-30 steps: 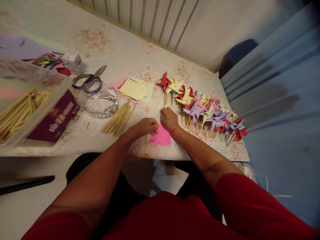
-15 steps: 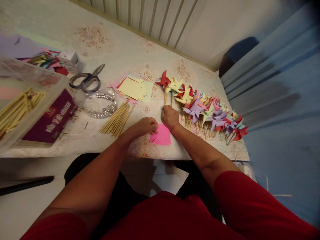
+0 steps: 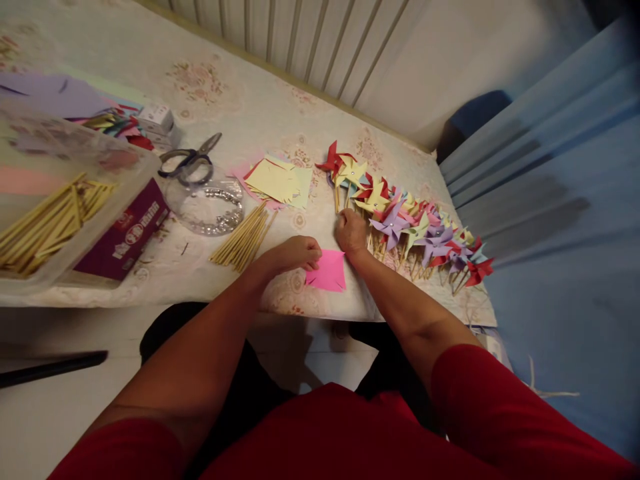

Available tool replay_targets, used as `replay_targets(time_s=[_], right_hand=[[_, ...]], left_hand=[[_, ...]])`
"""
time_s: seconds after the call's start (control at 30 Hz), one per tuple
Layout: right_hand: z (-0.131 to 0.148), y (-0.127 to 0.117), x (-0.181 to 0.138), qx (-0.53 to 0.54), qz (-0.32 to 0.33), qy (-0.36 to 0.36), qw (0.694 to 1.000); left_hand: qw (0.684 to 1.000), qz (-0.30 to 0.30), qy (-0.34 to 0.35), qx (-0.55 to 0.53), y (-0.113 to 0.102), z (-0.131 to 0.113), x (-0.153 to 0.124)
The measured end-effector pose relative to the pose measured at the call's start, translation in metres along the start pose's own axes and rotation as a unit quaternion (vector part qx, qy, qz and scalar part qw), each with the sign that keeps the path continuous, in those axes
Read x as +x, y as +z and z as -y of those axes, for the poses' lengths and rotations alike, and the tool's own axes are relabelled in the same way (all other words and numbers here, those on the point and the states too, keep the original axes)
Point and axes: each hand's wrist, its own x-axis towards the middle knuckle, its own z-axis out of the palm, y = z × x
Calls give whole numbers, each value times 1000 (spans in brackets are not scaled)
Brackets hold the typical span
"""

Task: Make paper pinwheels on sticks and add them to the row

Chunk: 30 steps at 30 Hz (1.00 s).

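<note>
A pink paper square point(image 3: 330, 273) with slits at its corners lies flat near the table's front edge. My left hand point(image 3: 300, 253) is closed, its curled fingertips at the square's upper left corner. Just beyond the square, my right hand point(image 3: 352, 232) rests closed against the tablecloth, below the sticks of a red pinwheel point(image 3: 330, 160) and a yellow pinwheel point(image 3: 352, 172). What its fingers hold, if anything, is hidden. To the right lie several finished paper pinwheels point(image 3: 393, 225) in rows, in purple, red, yellow and pink.
Left of my hands are a bundle of thin sticks point(image 3: 240, 239), a stack of cut paper point(image 3: 273, 180), a clear round dish point(image 3: 200, 227) of shiny small pieces and scissors point(image 3: 193, 163). A clear plastic bin point(image 3: 107, 183) with more sticks stands far left. A blue curtain point(image 3: 555, 220) hangs right.
The view has shifted slightly, so the table's things sit further right. My right hand has slid a little right, away from the pink square. My left hand stays at the square's corner.
</note>
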Motion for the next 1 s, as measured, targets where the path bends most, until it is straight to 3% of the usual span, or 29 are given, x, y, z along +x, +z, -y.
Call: replay_targets(time_s=[0.13,0.4,0.5,0.63,0.77,1.0], right_hand=[[1,-15,-8,33,-3,-11,999],[25,-48,5,56,-32,-35,997],[50,-48,1,60,-17,-95,993],[81,-27,-19,25,47,-180,982],[95,-5,-33,-53,116,-193,973],[97,-1,-28,-80,140,-186,969]], left_hand=[[998,-43,15,-33,-5,-3,-3],[959,-250,42,-126,-17,-5,3],[940,-306,58,-142,-20,-6,5],[914,-368,94,-143,-26,-4,7],[908,-382,93,-144,-29,-3,6],[912,-376,94,-133,-26,-7,1]])
